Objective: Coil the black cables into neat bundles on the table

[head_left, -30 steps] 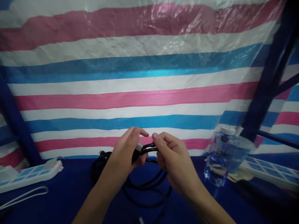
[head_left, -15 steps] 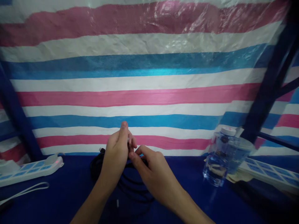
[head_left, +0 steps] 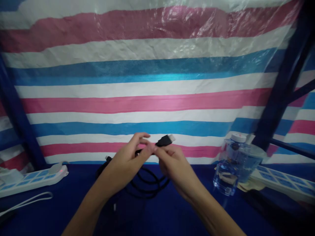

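Observation:
In front of me, above the table, a black cable runs between my two hands. Its plug, a black housing with a silver metal tip, points up and to the right. My right hand pinches the cable just behind the plug with thumb and forefinger. Beside it, my left hand is closed on the cable, thumb tip touching the right hand's fingers. Loose loops of the cable lie on the table below. A second plug shows behind my left wrist.
On the blue table, a white power strip and a white cord lie left. At right stand a clear water bottle, a clear container, another power strip and a dark object. A striped sheet hangs behind.
The plug, hidden by my hands before, now sticks out above my right hand. My left hand has tilted over to the right, and the cable loops have shifted.

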{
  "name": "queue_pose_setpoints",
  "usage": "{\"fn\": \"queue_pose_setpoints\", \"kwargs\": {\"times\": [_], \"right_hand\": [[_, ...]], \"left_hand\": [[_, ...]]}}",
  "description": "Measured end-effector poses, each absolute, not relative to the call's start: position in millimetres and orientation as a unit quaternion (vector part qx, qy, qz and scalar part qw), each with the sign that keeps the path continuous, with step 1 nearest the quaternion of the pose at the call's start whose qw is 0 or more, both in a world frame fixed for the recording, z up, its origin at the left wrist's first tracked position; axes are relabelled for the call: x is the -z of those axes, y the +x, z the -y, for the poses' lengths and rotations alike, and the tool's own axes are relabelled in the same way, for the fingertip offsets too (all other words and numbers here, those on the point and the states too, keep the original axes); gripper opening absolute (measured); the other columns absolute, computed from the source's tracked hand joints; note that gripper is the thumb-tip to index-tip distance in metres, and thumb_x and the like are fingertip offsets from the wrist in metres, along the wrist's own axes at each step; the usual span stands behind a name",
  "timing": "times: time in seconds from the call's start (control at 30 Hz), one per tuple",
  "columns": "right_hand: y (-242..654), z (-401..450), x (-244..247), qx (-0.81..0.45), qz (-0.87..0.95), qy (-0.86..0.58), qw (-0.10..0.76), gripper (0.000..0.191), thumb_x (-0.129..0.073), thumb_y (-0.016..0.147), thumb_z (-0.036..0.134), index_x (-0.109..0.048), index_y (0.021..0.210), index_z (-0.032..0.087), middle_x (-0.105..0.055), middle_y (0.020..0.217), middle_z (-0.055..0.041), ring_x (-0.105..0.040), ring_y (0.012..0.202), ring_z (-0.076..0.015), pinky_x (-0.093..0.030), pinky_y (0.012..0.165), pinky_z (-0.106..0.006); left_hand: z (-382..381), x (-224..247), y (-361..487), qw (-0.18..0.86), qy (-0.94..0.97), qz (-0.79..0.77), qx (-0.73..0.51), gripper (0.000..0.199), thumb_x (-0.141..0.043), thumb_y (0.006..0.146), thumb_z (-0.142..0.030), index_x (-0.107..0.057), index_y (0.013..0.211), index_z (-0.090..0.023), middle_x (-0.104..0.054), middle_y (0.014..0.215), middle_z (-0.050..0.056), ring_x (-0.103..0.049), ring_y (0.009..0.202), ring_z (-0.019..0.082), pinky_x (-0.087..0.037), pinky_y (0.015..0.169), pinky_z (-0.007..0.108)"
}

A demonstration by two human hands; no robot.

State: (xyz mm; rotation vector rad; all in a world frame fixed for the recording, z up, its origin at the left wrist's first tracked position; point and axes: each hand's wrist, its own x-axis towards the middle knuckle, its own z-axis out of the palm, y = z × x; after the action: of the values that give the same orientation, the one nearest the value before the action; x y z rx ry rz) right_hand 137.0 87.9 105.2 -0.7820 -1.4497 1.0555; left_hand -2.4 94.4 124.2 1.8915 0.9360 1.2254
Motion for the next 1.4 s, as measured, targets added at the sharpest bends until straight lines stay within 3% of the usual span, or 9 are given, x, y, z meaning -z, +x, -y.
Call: {"fn": "queue_pose_setpoints", "kwargs": {"times": [0.13, 0.23, 0.4, 0.5, 0.67, 0.77, 0.9, 1.13, 1.4], "right_hand": [[147.3, -84.2, -114.0, -0.458, 0.571, -0.332, 0.595, 0.041, -0.059, 0.079, 0.044, -0.043, 0.052, 0.017, -0.021, 0.044, 0.0094, -0.013, 0.040, -0.0046, -0.011, 0.038, -0.021], [146.6, -83.8, -113.1, -0.476, 0.545, -0.315, 0.615, 0.040, -0.060, 0.078, 0.043, -0.044, 0.053, 0.017, -0.021, 0.042, 0.0101, -0.013, 0.038, -0.0039, -0.012, 0.036, -0.020], [151.8, -90.1, -115.8, -0.452, 0.553, -0.261, 0.649, 0.027, -0.061, 0.079, 0.040, -0.053, 0.098, 0.023, -0.043, 0.056, 0.0081, -0.037, 0.043, -0.0063, -0.033, 0.042, -0.019], [166.0, -88.3, -124.1, -0.244, 0.669, -0.304, 0.633, 0.032, -0.061, 0.079, 0.039, -0.053, 0.107, 0.025, -0.059, 0.095, -0.0031, -0.057, 0.086, -0.0164, -0.045, 0.077, -0.033], [177.1, -68.6, -125.9, 0.129, 0.788, -0.353, 0.488, 0.051, -0.071, 0.069, 0.035, -0.057, 0.117, 0.028, -0.057, 0.119, -0.0087, -0.047, 0.113, -0.0317, -0.026, 0.099, -0.053], [168.6, -64.5, -115.8, 0.059, 0.844, -0.366, 0.387, 0.052, -0.067, 0.069, 0.020, -0.057, 0.119, 0.022, -0.068, 0.084, -0.0081, -0.060, 0.076, -0.0254, -0.045, 0.071, -0.039], [160.2, -75.3, -113.7, -0.080, 0.806, -0.406, 0.424, 0.037, -0.047, 0.068, -0.001, -0.068, 0.090, 0.020, -0.065, 0.064, -0.0025, -0.053, 0.051, -0.0134, -0.039, 0.051, -0.024], [170.7, -78.5, -133.0, -0.378, 0.607, -0.423, 0.557, 0.015, -0.055, 0.076, 0.019, -0.066, 0.085, 0.019, -0.039, 0.035, 0.0087, -0.031, 0.028, -0.0053, -0.020, 0.031, -0.016], [182.3, -70.9, -138.5, -0.491, 0.709, -0.339, 0.376, 0.022, -0.057, 0.081, 0.032, -0.059, 0.069, 0.015, -0.046, 0.040, 0.0055, -0.053, 0.039, -0.0094, -0.033, 0.042, -0.018]], "left_hand": [[-92.7, -126.1, -5.6, 0.425, 0.754, -0.338, -0.371, 0.026, -0.052, 0.082, -0.041, -0.065, 0.083, -0.019, -0.055, 0.053, 0.000, -0.056, 0.062, 0.017, -0.043, 0.063, 0.026], [-93.4, -120.6, 3.3, 0.429, 0.717, -0.348, -0.426, 0.030, -0.054, 0.080, -0.040, -0.059, 0.061, -0.017, -0.046, 0.043, -0.002, -0.044, 0.049, 0.012, -0.036, 0.054, 0.023], [-92.5, -118.1, 13.6, 0.586, 0.602, -0.287, -0.460, 0.051, -0.044, 0.078, -0.059, -0.026, 0.047, -0.022, -0.014, 0.037, -0.010, -0.012, 0.033, 0.006, -0.022, 0.037, 0.023], [-90.8, -120.9, 11.0, 0.559, 0.592, -0.376, -0.442, 0.054, -0.039, 0.077, -0.065, -0.024, 0.049, -0.022, -0.014, 0.040, -0.009, -0.008, 0.035, 0.006, -0.010, 0.036, 0.023], [-86.9, -118.9, 6.4, 0.426, 0.705, -0.432, -0.368, 0.051, -0.045, 0.079, -0.058, -0.038, 0.047, -0.019, -0.027, 0.041, -0.005, -0.020, 0.039, 0.008, -0.011, 0.040, 0.025], [-84.9, -115.6, 11.0, 0.409, 0.684, -0.443, -0.411, 0.050, -0.042, 0.080, -0.058, -0.046, 0.050, -0.018, -0.036, 0.043, -0.003, -0.029, 0.039, 0.009, -0.017, 0.038, 0.023], [-81.3, -116.5, 18.8, 0.446, 0.662, -0.409, -0.442, 0.047, -0.042, 0.081, -0.056, -0.050, 0.055, -0.018, -0.036, 0.041, -0.005, -0.032, 0.034, 0.008, -0.022, 0.035, 0.021], [-86.8, -115.7, 23.2, 0.619, 0.612, -0.204, -0.449, 0.037, -0.053, 0.080, -0.046, -0.041, 0.058, -0.018, -0.030, 0.043, -0.009, -0.033, 0.032, 0.004, -0.041, 0.045, 0.021], [-93.1, -123.6, 17.9, 0.535, 0.623, -0.334, -0.464, 0.055, -0.045, 0.077, -0.062, -0.023, 0.050, -0.020, -0.015, 0.041, -0.009, -0.013, 0.032, 0.002, -0.010, 0.031, 0.018]]}}
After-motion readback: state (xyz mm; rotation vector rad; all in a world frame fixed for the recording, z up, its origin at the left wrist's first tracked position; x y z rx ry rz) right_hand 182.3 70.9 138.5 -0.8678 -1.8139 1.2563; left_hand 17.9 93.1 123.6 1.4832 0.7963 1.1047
